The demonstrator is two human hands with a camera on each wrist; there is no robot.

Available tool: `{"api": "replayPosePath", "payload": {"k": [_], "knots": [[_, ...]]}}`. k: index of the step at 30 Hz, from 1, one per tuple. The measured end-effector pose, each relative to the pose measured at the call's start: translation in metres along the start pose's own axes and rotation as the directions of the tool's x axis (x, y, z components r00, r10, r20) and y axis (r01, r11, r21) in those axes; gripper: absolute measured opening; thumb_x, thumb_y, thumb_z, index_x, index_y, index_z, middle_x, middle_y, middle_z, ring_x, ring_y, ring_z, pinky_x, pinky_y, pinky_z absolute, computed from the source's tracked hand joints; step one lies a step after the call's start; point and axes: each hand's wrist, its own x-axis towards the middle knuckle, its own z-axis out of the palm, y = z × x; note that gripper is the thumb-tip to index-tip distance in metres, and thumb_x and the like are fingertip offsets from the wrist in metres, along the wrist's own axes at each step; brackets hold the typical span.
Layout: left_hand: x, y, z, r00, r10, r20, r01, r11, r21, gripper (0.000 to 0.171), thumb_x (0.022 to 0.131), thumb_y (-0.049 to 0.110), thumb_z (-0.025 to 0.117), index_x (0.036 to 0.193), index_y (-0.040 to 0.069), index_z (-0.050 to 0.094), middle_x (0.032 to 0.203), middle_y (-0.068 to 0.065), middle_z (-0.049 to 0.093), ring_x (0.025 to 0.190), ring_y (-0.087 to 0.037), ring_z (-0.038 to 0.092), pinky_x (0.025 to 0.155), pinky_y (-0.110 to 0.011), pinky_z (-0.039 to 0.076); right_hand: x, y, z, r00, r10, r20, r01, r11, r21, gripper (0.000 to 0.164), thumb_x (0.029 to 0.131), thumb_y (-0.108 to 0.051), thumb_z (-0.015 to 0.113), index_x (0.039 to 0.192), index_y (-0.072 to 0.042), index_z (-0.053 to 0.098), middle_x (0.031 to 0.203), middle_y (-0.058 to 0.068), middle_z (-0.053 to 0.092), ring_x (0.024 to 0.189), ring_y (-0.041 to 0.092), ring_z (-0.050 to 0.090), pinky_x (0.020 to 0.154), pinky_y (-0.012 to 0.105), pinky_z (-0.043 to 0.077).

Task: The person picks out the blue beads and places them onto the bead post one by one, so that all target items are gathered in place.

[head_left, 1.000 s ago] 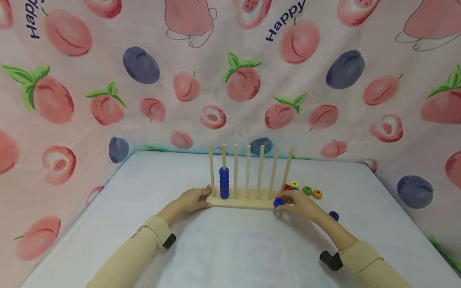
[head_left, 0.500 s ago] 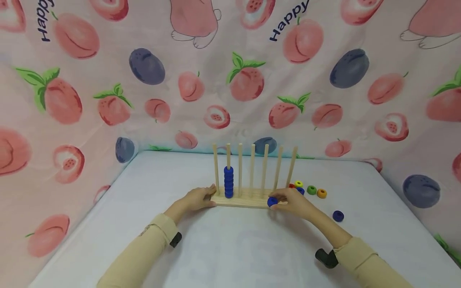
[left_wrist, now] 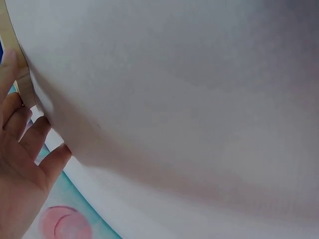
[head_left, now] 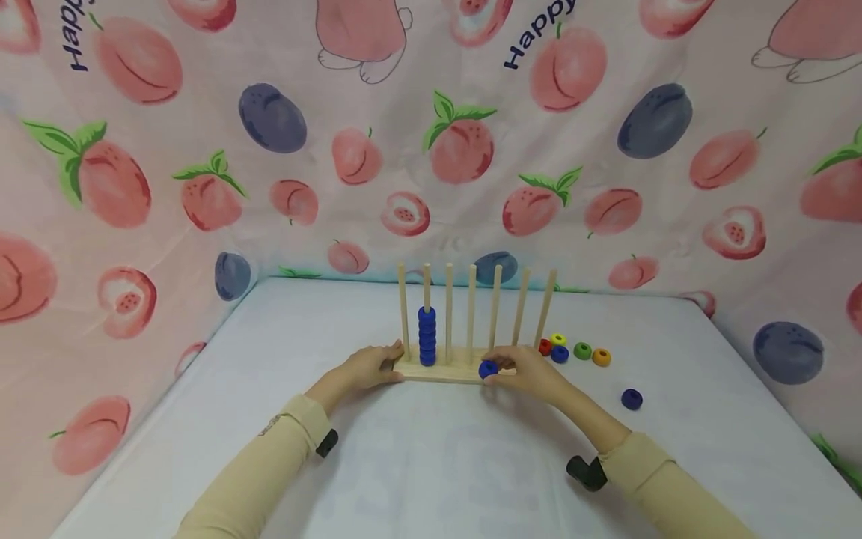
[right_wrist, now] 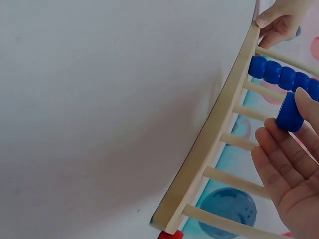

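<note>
A wooden peg stand [head_left: 441,371] with a row of upright pegs stands on the white table. A stack of blue beads [head_left: 427,337] fills much of its second peg from the left. My left hand [head_left: 366,370] grips the left end of the base, thumb at the front edge. Between thumb and fingers, my right hand [head_left: 532,372] pinches a single blue bead [right_wrist: 290,112], held in front of the pegs right of the middle. In the left wrist view, the left hand's fingers [left_wrist: 37,137] curve round the end of the wood.
Right of the stand lie loose beads: red [head_left: 545,346], yellow [head_left: 558,340], blue [head_left: 560,354], green [head_left: 582,350] and orange [head_left: 601,357]. A dark blue bead [head_left: 631,399] lies nearer the front. A fruit-print cloth [head_left: 404,150] hangs behind the table.
My right hand has moved left along the stand with the blue bead, from the right end toward the middle. The left hand keeps its grip on the base.
</note>
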Motion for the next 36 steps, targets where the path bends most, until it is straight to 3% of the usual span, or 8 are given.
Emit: {"api": "replayPosePath", "payload": {"k": [10, 22, 28, 36], "knots": [[0.001, 0.001, 0.002, 1.000, 0.018, -0.003, -0.018, 1.000, 0.007, 0.063, 0.090, 0.029, 0.063, 0.141, 0.000, 0.039, 0.147, -0.019, 0.036, 0.133, -0.039, 0.040, 0.111, -0.049, 0.034, 0.009, -0.013, 0.004, 1.000, 0.001, -0.029, 0.000, 0.999, 0.035, 0.036, 0.083, -0.019, 0.072, 0.112, 0.002, 0.066, 0.107, 0.013, 0.070, 0.093, 0.022, 0.066, 0.084, 0.035, 0.057], [0.001, 0.001, 0.000, 1.000, -0.012, -0.007, 0.012, 1.000, 0.016, 0.063, 0.090, 0.032, 0.062, 0.142, 0.005, 0.039, 0.148, -0.015, 0.035, 0.132, -0.039, 0.040, 0.110, -0.051, 0.034, 0.025, -0.037, 0.003, 0.991, -0.064, -0.122, 0.076, 0.992, 0.097, 0.034, 0.083, -0.010, 0.071, 0.114, 0.002, 0.064, 0.112, 0.017, 0.067, 0.089, 0.024, 0.067, 0.082, 0.034, 0.057], [0.000, 0.002, 0.001, 1.000, -0.024, -0.011, 0.024, 1.000, 0.016, 0.063, 0.090, 0.032, 0.063, 0.141, 0.004, 0.040, 0.148, -0.015, 0.036, 0.132, -0.039, 0.041, 0.110, -0.050, 0.034, 0.032, -0.046, 0.003, 0.973, -0.151, -0.174, 0.176, 0.974, 0.139, 0.034, 0.083, -0.005, 0.070, 0.115, 0.003, 0.063, 0.112, 0.017, 0.066, 0.095, 0.027, 0.066, 0.088, 0.037, 0.055], [0.002, 0.002, -0.002, 1.000, -0.029, 0.007, 0.029, 1.000, 0.011, 0.061, 0.089, 0.031, 0.064, 0.140, 0.005, 0.042, 0.148, -0.014, 0.036, 0.133, -0.039, 0.039, 0.110, -0.052, 0.033, 0.041, -0.060, 0.001, 0.961, -0.168, -0.221, 0.202, 0.969, 0.141, 0.034, 0.087, -0.007, 0.066, 0.120, -0.001, 0.061, 0.109, 0.014, 0.062, 0.100, 0.026, 0.062, 0.092, 0.040, 0.053]]}}
